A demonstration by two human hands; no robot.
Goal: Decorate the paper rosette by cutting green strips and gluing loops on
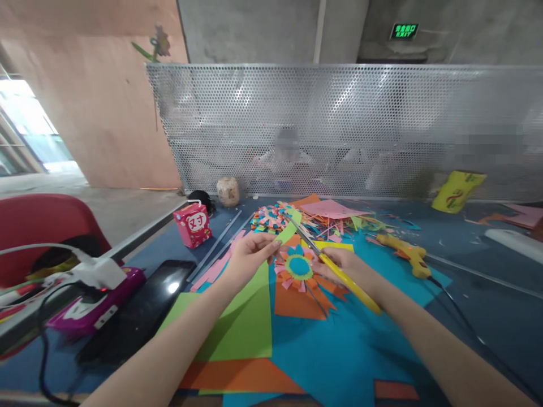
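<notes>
One green paper strip [287, 233] is pinched by fingers of the left hand [251, 259] — the right hand [348, 263], fingers curled round yellow-handled scissors [350, 284], sits just right.

Smooth, fairly glossy plastic on the handle of the scissors [333, 267], bare metal with a dull shine on the blades [304, 235]. Smooth matt paper for the green strip [287, 233], green sheet [241, 322], orange sheet [292, 302] and blue sheet [331, 356]. Same matt paper in the flower [298, 264], layered, with cut edges. Matt-looking yellow plastic on the glue gun [405, 251]. Hard gloss on the black slab [144, 305], light spot mirrored in it. Shiny purple plastic on the power strip [129, 285]. Printed card look to the juice box [192, 225]. Translucent smooth plastic look for the rods [215, 247]. Perforated bare metal, streaky highlights, on the screen [271, 96]. Dull matt blue on the table [483, 260].
</notes>
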